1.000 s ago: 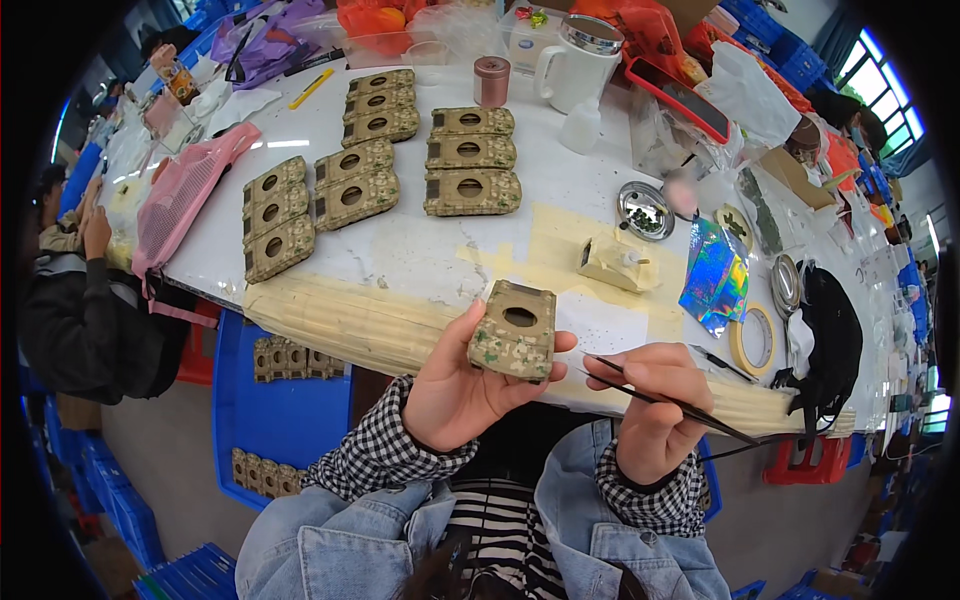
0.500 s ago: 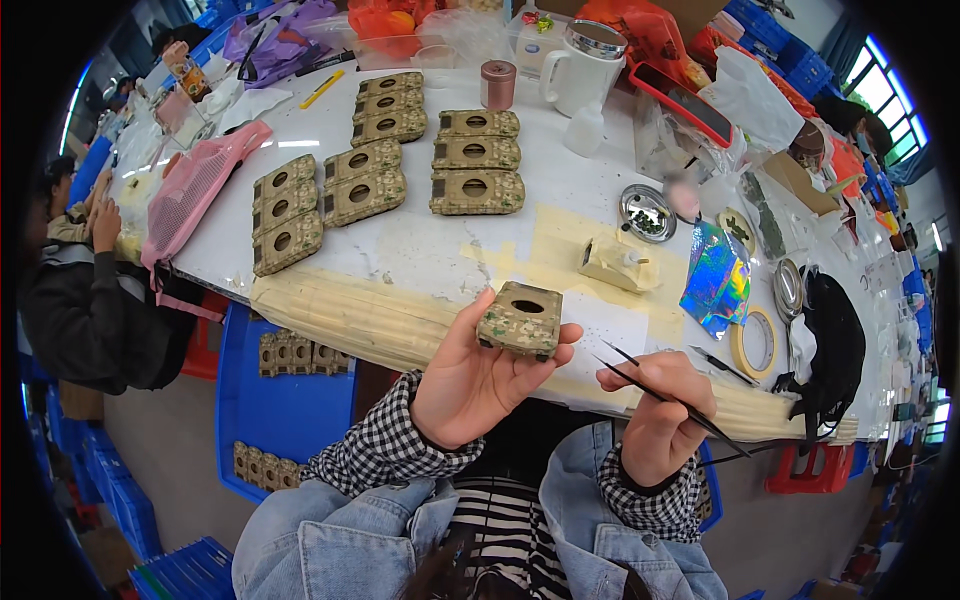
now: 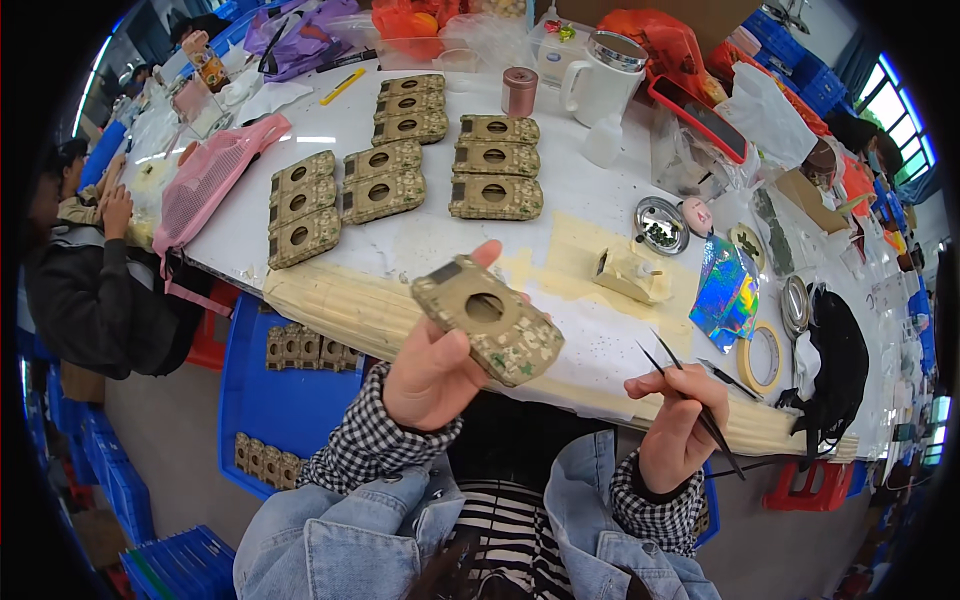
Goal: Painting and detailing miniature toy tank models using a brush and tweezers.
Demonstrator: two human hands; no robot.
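Note:
My left hand (image 3: pixel 437 372) grips a camouflage-painted model tank hull (image 3: pixel 520 335), tilted, its round opening facing me. The thumb lies along its near side and a fingertip shows past the far edge. Off to the right, my right hand (image 3: pixel 683 420) holds black tweezers (image 3: pixel 703 412), their points apart and touching nothing. Beyond the hull, similar camouflage hulls (image 3: pixel 494 158) stand in several stacked rows on the white table. A cream taped block (image 3: pixel 632 272) sits just past the tweezers. Near it, a round metal tin (image 3: pixel 662 224) contains small dark green pieces.
A blue tray (image 3: pixel 290 410) with more hulls lies low at left. At right are a tape roll (image 3: pixel 759 358), a craft knife (image 3: pixel 728 379), holographic film (image 3: pixel 724 288) and a black bag (image 3: pixel 835 350). A white mug (image 3: pixel 605 82) stands at the back. Another person (image 3: pixel 105 270) sits at left.
My left hand has turned and tilted the hull, so its top and round opening now face me more. My right hand, still holding the tweezers, has shifted slightly right. The view has shifted a little.

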